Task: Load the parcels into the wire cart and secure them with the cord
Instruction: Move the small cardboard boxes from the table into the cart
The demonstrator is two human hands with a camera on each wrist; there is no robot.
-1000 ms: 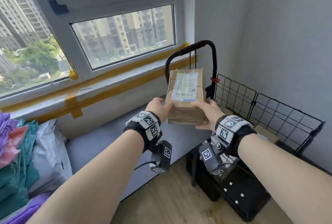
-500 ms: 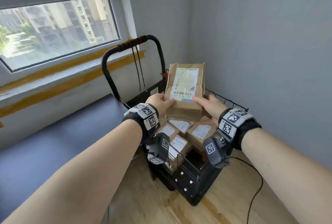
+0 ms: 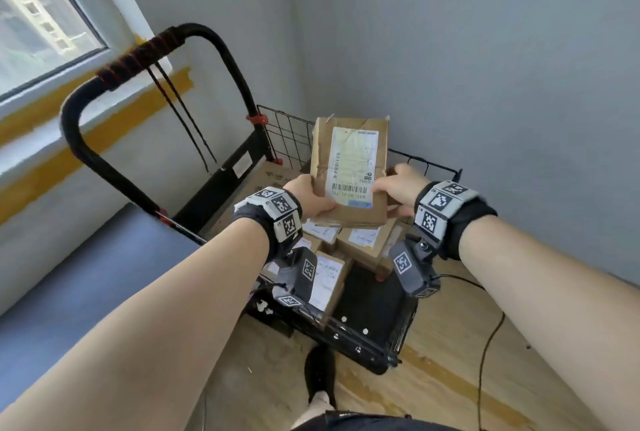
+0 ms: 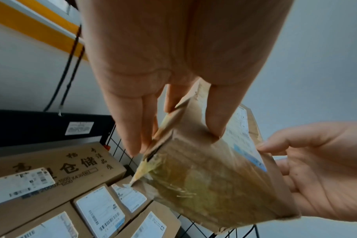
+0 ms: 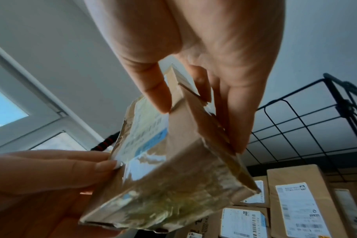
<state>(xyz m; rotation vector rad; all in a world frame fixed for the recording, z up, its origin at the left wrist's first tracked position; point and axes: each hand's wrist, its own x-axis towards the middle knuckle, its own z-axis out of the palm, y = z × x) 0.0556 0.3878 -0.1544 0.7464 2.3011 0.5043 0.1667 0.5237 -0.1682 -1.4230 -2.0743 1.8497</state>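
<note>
I hold a brown cardboard parcel with a white shipping label over the black wire cart. My left hand grips its left side, thumb on top and fingers underneath. My right hand grips the right side the same way. From the left wrist view the parcel hangs above several labelled boxes lying in the cart. The right wrist view shows the parcel pinched between thumb and fingers. A black cord with a hook hangs from the cart's handle.
The cart stands in a corner between grey walls, under a window with yellow tape on the sill. A blue-grey mat lies at the left. A black cable runs over the wooden floor at the right. My shoe is by the cart's front.
I have turned right from the window toward the cart and carried the parcel over it. Both hands have kept the same grip on the parcel.
</note>
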